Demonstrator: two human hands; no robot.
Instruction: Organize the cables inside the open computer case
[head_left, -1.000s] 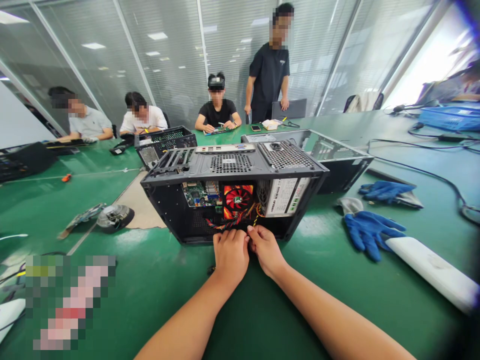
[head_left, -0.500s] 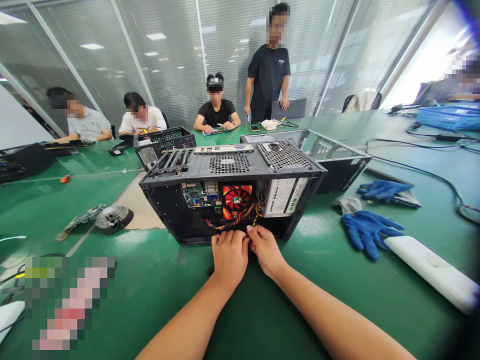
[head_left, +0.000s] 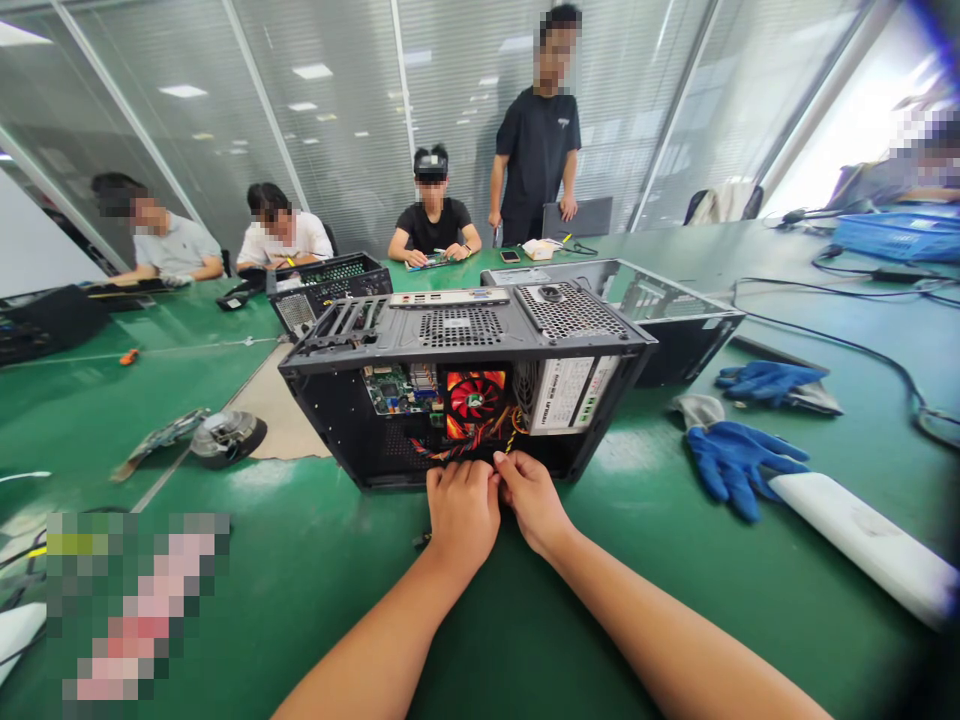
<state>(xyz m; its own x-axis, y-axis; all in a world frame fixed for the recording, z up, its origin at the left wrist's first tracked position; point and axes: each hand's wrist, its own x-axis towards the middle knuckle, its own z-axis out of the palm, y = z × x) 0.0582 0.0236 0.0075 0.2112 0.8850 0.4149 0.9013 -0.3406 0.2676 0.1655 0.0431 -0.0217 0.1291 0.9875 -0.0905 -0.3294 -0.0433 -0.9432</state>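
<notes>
An open computer case (head_left: 457,340) lies on the green table before me, its inside facing me. In it are a motherboard (head_left: 394,390), a red fan (head_left: 475,400) and a white-labelled power supply (head_left: 576,395). Coloured cables (head_left: 457,446) run down to the case's near edge. There my left hand (head_left: 465,510) is closed with its fingers curled at the cables. Its fingertips meet those of my right hand (head_left: 534,500), which pinches where a yellow-and-black cable (head_left: 511,440) comes down. The cable ends between the fingers are hidden.
Blue gloves (head_left: 739,460) and a long white object (head_left: 862,540) are at right. A round metal part (head_left: 227,437) stands at left near cardboard (head_left: 277,415). Behind are another case (head_left: 330,285) and a panelled case (head_left: 675,320). Several people sit or stand across the table (head_left: 360,610).
My left hand has shifted very slightly right, towards the right hand. The right hand and the case hold almost the same position.
</notes>
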